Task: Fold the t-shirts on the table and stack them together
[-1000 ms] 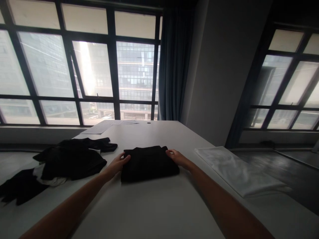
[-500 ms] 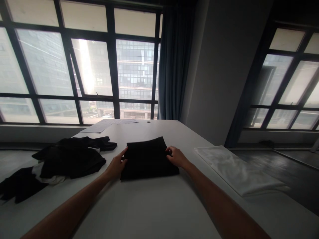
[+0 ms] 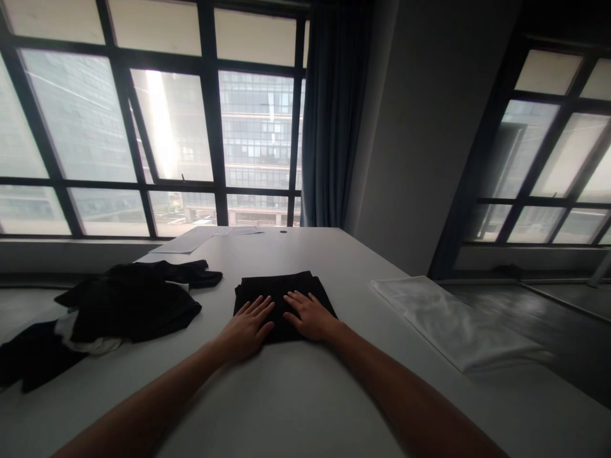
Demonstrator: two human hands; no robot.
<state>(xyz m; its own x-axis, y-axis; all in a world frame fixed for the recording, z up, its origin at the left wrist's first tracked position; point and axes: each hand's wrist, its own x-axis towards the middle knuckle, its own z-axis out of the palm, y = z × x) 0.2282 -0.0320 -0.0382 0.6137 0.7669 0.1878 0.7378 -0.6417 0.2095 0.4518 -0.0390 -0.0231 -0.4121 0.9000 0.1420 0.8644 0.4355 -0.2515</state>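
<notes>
A folded black garment (image 3: 281, 285) lies flat on the white table (image 3: 286, 401), straight in front of me. My left hand (image 3: 247, 327) rests palm down across its left front part, fingers stretched out. On the right front part my right hand (image 3: 309, 315) lies flat too, fingers spread and pointing inward. Neither hand grips the cloth. Part of the garment's near edge is hidden under both hands. What kind of garment it is, I cannot tell.
To the left is a loose heap of black clothes (image 3: 138, 305) with some white cloth (image 3: 95, 345) among it. A folded white cloth (image 3: 443, 321) lies along the table's right edge. Papers (image 3: 184, 240) lie at the far left, below the windows.
Both hands have moved inward from the garment's side edges and now lie flat on top of it. The garment's raised far right corner has come down.
</notes>
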